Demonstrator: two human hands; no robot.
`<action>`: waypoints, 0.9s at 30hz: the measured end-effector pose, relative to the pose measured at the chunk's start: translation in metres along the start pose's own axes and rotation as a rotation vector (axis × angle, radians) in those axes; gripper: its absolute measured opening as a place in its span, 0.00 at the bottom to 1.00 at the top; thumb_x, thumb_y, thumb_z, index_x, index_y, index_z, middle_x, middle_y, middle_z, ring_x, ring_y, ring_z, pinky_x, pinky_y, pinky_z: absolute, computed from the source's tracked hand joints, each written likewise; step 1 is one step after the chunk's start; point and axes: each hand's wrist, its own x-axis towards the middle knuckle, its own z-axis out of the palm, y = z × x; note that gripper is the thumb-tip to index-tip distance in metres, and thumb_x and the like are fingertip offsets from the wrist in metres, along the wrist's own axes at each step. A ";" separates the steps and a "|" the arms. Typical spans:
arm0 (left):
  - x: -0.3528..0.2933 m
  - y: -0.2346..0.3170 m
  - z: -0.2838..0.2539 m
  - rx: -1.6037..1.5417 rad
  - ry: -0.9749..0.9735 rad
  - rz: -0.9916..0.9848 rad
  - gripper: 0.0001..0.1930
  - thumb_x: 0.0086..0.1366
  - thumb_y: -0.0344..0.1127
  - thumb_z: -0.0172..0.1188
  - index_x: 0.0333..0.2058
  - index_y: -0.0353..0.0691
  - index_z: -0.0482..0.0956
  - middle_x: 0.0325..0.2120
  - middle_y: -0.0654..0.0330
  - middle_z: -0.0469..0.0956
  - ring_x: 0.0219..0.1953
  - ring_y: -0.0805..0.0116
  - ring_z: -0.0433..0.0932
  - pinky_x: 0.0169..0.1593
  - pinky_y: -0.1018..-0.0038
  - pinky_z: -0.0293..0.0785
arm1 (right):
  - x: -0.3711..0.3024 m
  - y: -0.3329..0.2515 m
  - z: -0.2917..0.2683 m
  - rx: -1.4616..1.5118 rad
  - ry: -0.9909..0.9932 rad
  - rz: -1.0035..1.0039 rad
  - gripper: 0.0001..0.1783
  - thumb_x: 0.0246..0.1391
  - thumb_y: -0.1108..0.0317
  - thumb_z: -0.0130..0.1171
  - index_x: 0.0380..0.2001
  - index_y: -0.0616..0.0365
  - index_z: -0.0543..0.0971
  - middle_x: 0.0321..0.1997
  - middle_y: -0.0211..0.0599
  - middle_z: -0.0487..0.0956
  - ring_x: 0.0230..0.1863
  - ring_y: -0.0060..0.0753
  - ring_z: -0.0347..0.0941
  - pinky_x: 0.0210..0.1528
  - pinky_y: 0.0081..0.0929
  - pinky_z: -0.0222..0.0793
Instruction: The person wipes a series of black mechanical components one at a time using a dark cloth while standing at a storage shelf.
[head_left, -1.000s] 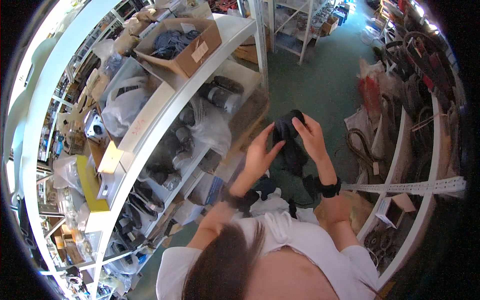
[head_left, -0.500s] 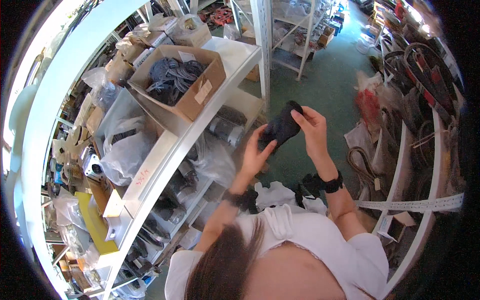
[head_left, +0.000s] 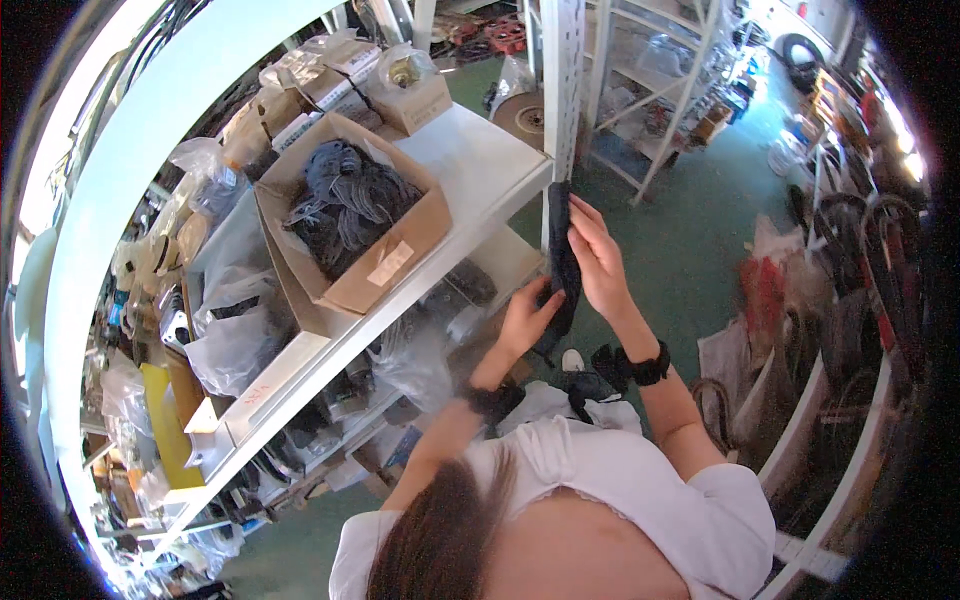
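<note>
A soft, flat black item [head_left: 565,262], cloth-like and of a kind I cannot make out, is upright in front of me, its edge turned toward me. My left hand [head_left: 524,322] is closed on its lower left side, thumb and fingers gripping it. Along the upper right side, my right hand [head_left: 598,262] presses it with the fingers nearly straight; its thumb is hidden. Just left of my hands, an open cardboard box [head_left: 388,262] filled with dark grey corded pieces [head_left: 350,205] sits on a white shelf [head_left: 480,150].
A white metal post [head_left: 562,100] rises just beyond my hands. Plastic bags [head_left: 240,345] and smaller boxes [head_left: 415,95] crowd the shelf at left. Black belts [head_left: 885,260] hang from a rack on the right. Green floor [head_left: 670,240] runs between the shelving.
The black item has turned from lying broad and slanted to standing upright, edge toward me. My right hand's fingers have straightened along it. The view has shifted, bringing more shelf surface and post into sight.
</note>
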 end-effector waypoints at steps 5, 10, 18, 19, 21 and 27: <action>0.020 -0.013 0.013 0.083 0.136 0.021 0.11 0.56 0.30 0.54 0.36 0.29 0.72 0.26 0.51 0.76 0.29 0.67 0.74 0.35 0.71 0.68 | 0.043 0.028 0.014 -0.745 -0.344 -0.260 0.23 0.51 0.65 0.50 0.49 0.65 0.65 0.56 0.49 0.63 0.60 0.49 0.53 0.61 0.43 0.46; 0.018 -0.022 0.007 -0.113 0.315 -0.116 0.10 0.56 0.27 0.53 0.36 0.28 0.73 0.27 0.53 0.77 0.30 0.72 0.73 0.37 0.74 0.68 | 0.064 0.026 0.041 -0.738 -0.452 -0.376 0.28 0.44 0.60 0.57 0.46 0.66 0.67 0.52 0.50 0.66 0.57 0.49 0.58 0.59 0.41 0.51; 0.044 -0.006 0.030 0.019 0.432 -0.093 0.10 0.56 0.28 0.52 0.35 0.27 0.70 0.24 0.50 0.75 0.26 0.73 0.71 0.32 0.73 0.68 | 0.104 0.029 0.024 -0.802 -0.560 -0.533 0.24 0.47 0.58 0.52 0.42 0.67 0.70 0.48 0.46 0.70 0.53 0.42 0.63 0.56 0.37 0.55; 0.049 -0.005 0.034 0.019 0.440 -0.056 0.09 0.56 0.28 0.52 0.35 0.27 0.70 0.22 0.49 0.74 0.25 0.73 0.70 0.31 0.73 0.67 | 0.109 0.038 0.015 -0.909 -0.549 -0.443 0.22 0.48 0.60 0.52 0.43 0.66 0.70 0.48 0.46 0.70 0.53 0.43 0.64 0.56 0.37 0.56; 0.056 -0.002 0.034 0.013 0.356 -0.085 0.09 0.56 0.28 0.52 0.34 0.28 0.70 0.22 0.47 0.73 0.24 0.68 0.71 0.30 0.72 0.67 | 0.101 0.044 0.009 -0.932 -0.438 -0.536 0.22 0.49 0.62 0.51 0.43 0.67 0.70 0.48 0.48 0.70 0.52 0.44 0.64 0.56 0.37 0.56; 0.036 -0.022 0.030 0.057 0.098 -0.065 0.09 0.54 0.29 0.55 0.32 0.29 0.73 0.24 0.43 0.74 0.29 0.49 0.75 0.32 0.66 0.69 | 0.059 0.015 0.001 -0.930 -0.440 -0.357 0.26 0.49 0.60 0.51 0.47 0.68 0.66 0.52 0.52 0.65 0.55 0.50 0.60 0.56 0.38 0.57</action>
